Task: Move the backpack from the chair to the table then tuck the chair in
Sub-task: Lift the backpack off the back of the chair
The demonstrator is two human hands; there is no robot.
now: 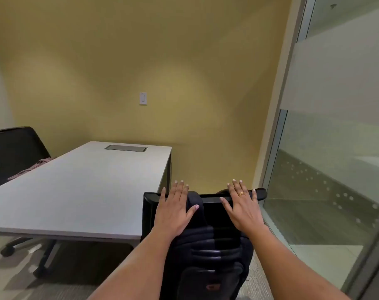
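- Setting: small room, yellow far wall, glass partition at right; grey desk (76,187) at left, bare.
- I see the backpack (208,252) upright on the chair (149,204), directly below both hands, desk to its left.
- Left hand (175,210) and right hand (242,207): open, flat, fingers spread, gripping nothing; equally near.
- Backpack: black, padded, long axis vertical.
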